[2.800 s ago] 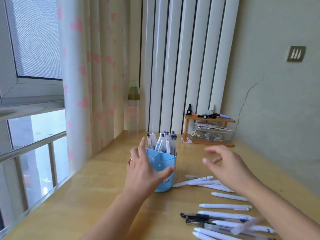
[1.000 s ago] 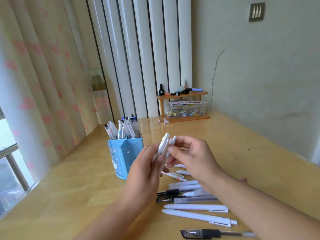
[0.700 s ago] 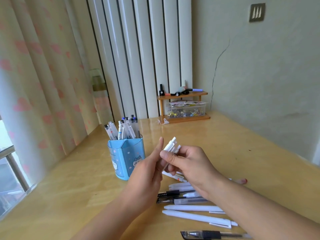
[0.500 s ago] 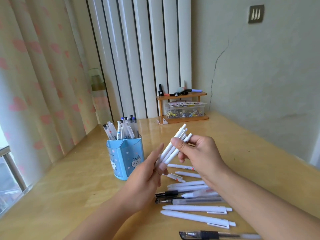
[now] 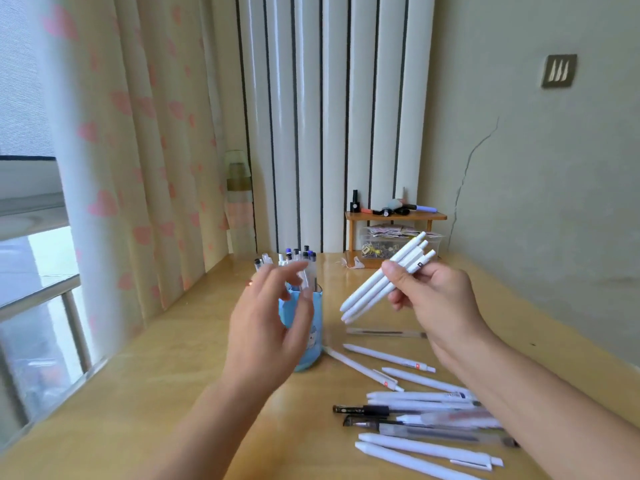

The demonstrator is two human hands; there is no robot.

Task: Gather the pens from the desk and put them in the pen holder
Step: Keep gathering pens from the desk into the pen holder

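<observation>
A blue pen holder [image 5: 314, 344] with several pens standing in it sits on the wooden desk [image 5: 145, 403], mostly hidden behind my left hand [image 5: 268, 327]. That hand hovers in front of the holder, fingers spread and relaxed, holding nothing. My right hand [image 5: 436, 306] grips a bundle of three white pens [image 5: 377, 285], held tilted in the air to the right of the holder, tips pointing down-left. Several loose white and black pens [image 5: 415, 407] lie scattered on the desk below my right forearm.
A small wooden shelf [image 5: 394, 216] with markers and a clear box of clips stands at the back against the white radiator panels. A bottle [image 5: 239, 202] stands in the back corner by the heart-patterned curtain. The window and rail are at the left.
My left hand has let go of the white pen bundle and moved left in front of the holder. My right hand now holds the pens alone, raised slightly higher.
</observation>
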